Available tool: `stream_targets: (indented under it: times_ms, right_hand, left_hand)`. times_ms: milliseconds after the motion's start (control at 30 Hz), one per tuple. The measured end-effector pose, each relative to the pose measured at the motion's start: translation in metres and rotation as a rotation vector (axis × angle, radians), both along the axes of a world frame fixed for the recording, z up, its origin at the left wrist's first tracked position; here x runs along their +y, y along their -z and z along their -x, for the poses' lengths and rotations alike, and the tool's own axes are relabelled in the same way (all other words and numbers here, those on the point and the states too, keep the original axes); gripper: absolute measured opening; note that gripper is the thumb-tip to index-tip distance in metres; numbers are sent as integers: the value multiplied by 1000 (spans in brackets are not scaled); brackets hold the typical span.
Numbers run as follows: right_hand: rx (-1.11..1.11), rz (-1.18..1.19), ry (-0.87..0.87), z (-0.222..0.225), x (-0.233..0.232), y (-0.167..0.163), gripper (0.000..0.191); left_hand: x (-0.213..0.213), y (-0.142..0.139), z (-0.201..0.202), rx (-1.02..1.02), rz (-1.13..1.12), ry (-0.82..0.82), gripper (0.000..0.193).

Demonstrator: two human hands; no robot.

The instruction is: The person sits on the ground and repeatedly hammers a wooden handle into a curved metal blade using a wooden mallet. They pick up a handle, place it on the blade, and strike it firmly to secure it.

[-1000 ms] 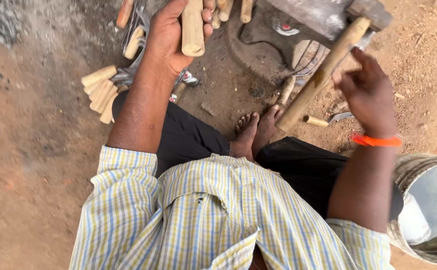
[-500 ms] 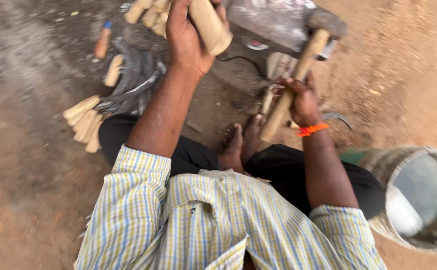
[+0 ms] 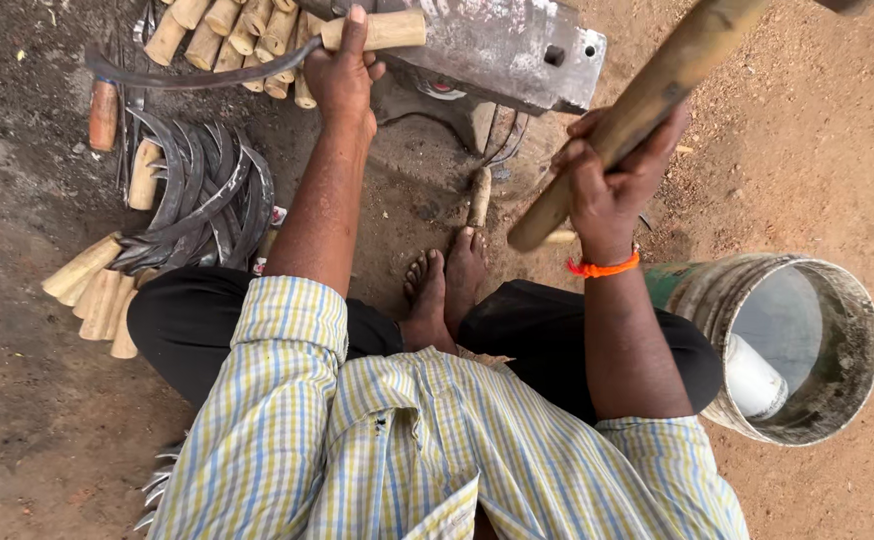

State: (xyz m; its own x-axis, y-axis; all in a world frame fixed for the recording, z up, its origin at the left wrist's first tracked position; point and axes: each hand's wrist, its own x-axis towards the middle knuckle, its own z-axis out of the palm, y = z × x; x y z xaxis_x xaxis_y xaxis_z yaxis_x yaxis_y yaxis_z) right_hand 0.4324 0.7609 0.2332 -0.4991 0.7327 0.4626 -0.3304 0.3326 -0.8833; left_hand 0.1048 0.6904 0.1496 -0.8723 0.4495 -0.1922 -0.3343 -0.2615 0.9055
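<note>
**Seated on bare earth, sickle in one hand, hammer handle in the other**

Seen from above, looking down over a yellow-and-blue checked shirt (image 3: 437, 450) and dark trousers, bare feet (image 3: 447, 285) together at centre frame.

Left hand (image 3: 342, 75), top centre, closed tight around the pale wooden grip of a sickle (image 3: 257, 68), thumb laid along the wood. Thin curved blade sweeping left toward the upper left of the frame. Grip end resting against a grey metal anvil (image 3: 517, 45) at top centre-right.

Right hand (image 3: 612, 175), right of centre, fingers wrapped firmly around a long wooden handle (image 3: 647, 100) slanting up to the top right edge, its head cut off by the frame. Orange band (image 3: 605, 268) on that wrist.

Upper left: pile of dark curved blades (image 3: 202, 195) on the ground, some fitted with wooden grips fanning out at the left. Above them, along the top edge, a row of loose wooden grips (image 3: 227, 30). One more short grip (image 3: 479, 195) lying just beyond the toes, below the anvil.

Lower right: worn metal bucket (image 3: 847, 300), close beside the right knee, a white object inside.

Reddish-brown dirt all around, darker and sootier toward the upper left.
</note>
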Motion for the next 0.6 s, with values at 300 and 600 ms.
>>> stream_targets:
  times_ms: [300,600]
  right_hand:
    - [-581,42,-187,72,-11,7,109]
    - [-399,-60,-119,80,-9,11,102]
  left_hand:
    - [1,-3,3,19,-51,31,56]
    - [-4,-1,8,29,-46,74,55]
